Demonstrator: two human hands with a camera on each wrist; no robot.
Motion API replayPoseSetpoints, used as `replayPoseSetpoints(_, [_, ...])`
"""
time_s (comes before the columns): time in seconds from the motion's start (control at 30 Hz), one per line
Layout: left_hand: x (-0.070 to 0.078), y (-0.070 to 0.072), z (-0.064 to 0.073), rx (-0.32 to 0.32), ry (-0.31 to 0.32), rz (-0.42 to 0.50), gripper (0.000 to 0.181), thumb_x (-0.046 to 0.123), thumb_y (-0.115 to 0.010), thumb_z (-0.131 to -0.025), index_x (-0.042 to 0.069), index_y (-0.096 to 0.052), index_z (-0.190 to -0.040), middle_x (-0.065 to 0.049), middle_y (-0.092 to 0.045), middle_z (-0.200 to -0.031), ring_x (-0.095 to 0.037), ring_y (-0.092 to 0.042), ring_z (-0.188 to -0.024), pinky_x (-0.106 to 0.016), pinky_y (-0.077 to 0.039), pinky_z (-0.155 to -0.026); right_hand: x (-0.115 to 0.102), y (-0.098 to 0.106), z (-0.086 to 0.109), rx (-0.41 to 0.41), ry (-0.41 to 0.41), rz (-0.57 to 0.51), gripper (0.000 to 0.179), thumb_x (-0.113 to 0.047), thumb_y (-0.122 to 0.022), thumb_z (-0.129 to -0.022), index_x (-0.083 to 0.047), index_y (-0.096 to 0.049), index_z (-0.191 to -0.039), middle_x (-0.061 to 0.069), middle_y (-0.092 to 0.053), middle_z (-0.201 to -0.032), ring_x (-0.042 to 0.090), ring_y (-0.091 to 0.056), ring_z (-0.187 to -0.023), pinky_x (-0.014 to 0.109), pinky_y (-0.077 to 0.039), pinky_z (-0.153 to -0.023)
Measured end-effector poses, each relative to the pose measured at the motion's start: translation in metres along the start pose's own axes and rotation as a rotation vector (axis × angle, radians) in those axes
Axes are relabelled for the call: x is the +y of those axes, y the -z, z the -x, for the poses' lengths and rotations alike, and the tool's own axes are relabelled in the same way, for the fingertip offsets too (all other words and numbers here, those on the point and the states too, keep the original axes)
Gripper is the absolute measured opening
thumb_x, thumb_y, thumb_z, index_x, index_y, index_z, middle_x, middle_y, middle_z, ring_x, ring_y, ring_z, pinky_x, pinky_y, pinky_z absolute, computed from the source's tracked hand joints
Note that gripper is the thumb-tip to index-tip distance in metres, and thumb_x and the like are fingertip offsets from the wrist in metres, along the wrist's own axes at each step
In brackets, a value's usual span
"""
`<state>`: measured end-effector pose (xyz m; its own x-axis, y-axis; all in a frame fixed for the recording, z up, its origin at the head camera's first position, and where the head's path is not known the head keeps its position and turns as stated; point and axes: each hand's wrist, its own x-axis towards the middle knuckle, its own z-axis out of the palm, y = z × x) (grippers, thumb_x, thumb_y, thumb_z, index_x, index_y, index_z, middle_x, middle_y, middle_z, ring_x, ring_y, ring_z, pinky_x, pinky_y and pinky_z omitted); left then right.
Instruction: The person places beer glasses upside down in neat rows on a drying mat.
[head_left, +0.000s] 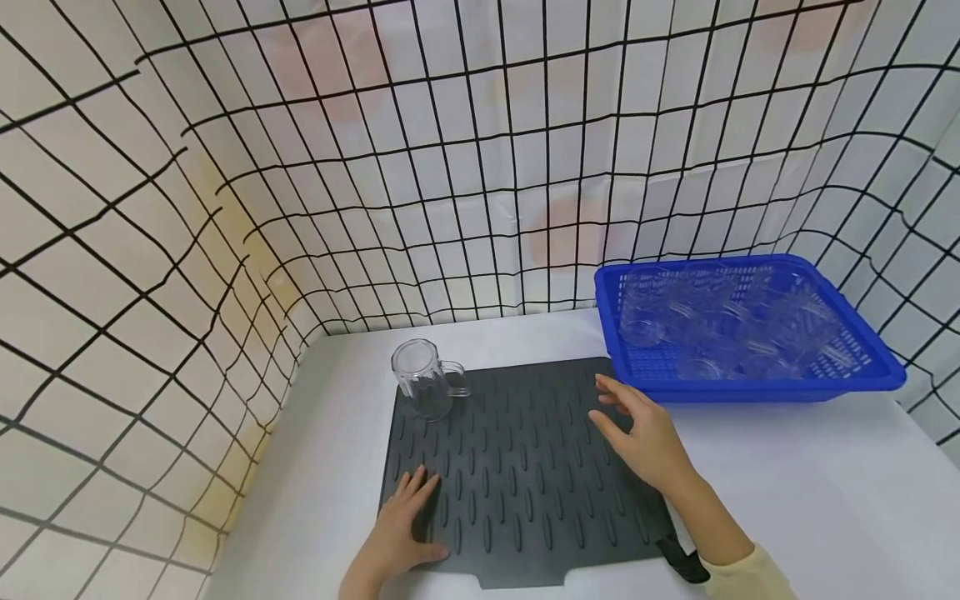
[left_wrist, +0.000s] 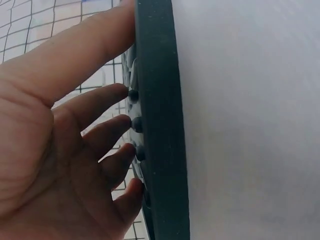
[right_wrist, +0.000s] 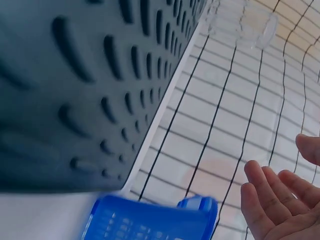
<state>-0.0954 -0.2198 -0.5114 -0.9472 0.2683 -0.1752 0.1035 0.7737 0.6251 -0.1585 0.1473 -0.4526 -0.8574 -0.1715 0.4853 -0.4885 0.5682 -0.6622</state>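
The clear cups piled in the blue basket blur into one another, so their number cannot be told, and in the right wrist view only a corner of that basket shows. The left wrist view sees the mat edge-on, and both forearms are cut off at the lower edge of the head view. A white desk carries everything, and a white curtain with a black grid closes it in at the back and on both sides. The dark grey drying mat lies flat on the desk, near its left half, covered in rows of raised oval ribs. A clear handled cup stands upright at the mat's far left corner, its handle pointing right. The left hand rests flat on the mat's near left part, fingers straight and touching the ribs. The right hand hovers open with relaxed fingers over the mat's right edge, just beside the basket, holding nothing.
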Motion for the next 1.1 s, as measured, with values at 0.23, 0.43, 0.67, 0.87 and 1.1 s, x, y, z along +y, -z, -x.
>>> replayPoseSetpoints(0.23, [-0.001,0.000,0.000,0.005,0.010,-0.018,0.100,0.031,-0.090,-0.065,0.006,-0.041,-0.148,-0.023,-0.023,-0.157,-0.052,-0.013,-0.141,-0.075,-0.016,-0.103,0.010,0.021,0.002,0.055,-0.027,0.041,0.046,-0.005,-0.068,-0.090,0.006,-0.054,-0.132,0.020,-0.063,-0.122,0.033,-0.064,-0.102,0.049,-0.052,-0.082])
replayPoseSetpoints(0.43, [-0.001,0.000,-0.001,0.003,0.006,-0.019,0.099,0.031,-0.090,-0.064,0.007,-0.041,-0.147,-0.023,-0.024,-0.157,-0.052,-0.013,-0.141,-0.075,-0.017,-0.103,0.023,0.041,0.001,0.092,-0.086,0.069,0.044,-0.009,-0.067,-0.092,0.007,-0.054,-0.132,0.022,-0.065,-0.118,0.037,-0.062,-0.104,0.052,-0.049,-0.085])
replayPoseSetpoints(0.67, [0.000,0.002,0.000,0.005,0.018,-0.017,0.100,0.031,-0.090,-0.063,0.007,-0.042,-0.147,-0.021,-0.024,-0.157,-0.051,-0.013,-0.142,-0.075,-0.018,-0.102,0.033,0.062,-0.001,0.103,-0.127,0.103,0.043,-0.012,-0.065,-0.094,0.007,-0.054,-0.131,0.024,-0.063,-0.119,0.039,-0.060,-0.106,0.054,-0.046,-0.087])
replayPoseSetpoints(0.87, [0.000,0.002,0.001,0.020,0.016,-0.028,0.100,0.031,-0.091,-0.062,0.006,-0.043,-0.147,-0.022,-0.025,-0.156,-0.051,-0.015,-0.141,-0.075,-0.020,-0.101,0.046,0.076,-0.005,0.114,-0.170,0.107,0.044,-0.014,-0.063,-0.096,0.007,-0.052,-0.134,0.027,-0.061,-0.120,0.044,-0.056,-0.110,0.058,-0.044,-0.088])
replayPoseSetpoints(1.1, [0.001,0.001,0.001,0.025,0.008,-0.038,0.101,0.034,-0.091,-0.062,0.006,-0.043,-0.146,-0.022,-0.026,-0.156,-0.052,-0.016,-0.140,-0.076,-0.022,-0.100,0.062,0.096,-0.008,0.161,-0.238,0.148,0.044,-0.015,-0.060,-0.098,0.008,-0.050,-0.134,0.031,-0.058,-0.122,0.049,-0.052,-0.111,0.061,-0.043,-0.086])
